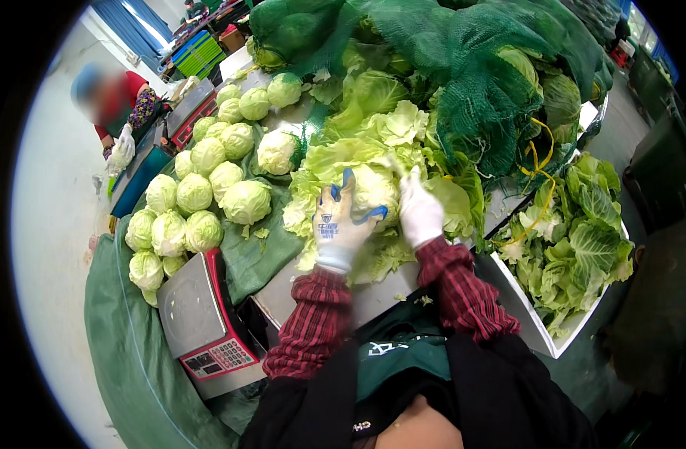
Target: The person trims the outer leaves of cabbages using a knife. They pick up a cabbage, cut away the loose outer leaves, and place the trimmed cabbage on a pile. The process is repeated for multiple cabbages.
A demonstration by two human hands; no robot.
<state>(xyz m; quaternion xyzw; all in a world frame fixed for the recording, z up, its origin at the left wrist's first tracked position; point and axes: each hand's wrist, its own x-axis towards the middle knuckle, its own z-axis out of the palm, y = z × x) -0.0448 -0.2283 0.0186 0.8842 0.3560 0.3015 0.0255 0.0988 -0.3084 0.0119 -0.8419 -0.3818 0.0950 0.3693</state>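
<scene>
A pale green cabbage [375,191] sits among loose outer leaves [348,154] in front of me. My left hand [338,224], in a cream glove with blue fingertips, grips its left side with thumb and fingers spread around it. My right hand [420,210], in a white glove, is at the cabbage's right side with the fingers curled. Motion blur near its fingertips hides whether it holds anything. Left of the leaves, a trimmed cabbage [277,152] rests beside a pile of round cabbages [194,192].
Green mesh sacks [477,62] of cabbages lie at the back, with yellow ties [536,163]. A white crate [553,342] of leaves stands to my right. A red-edged weighing scale [191,303] is at front left. Another person [116,106] works at far left.
</scene>
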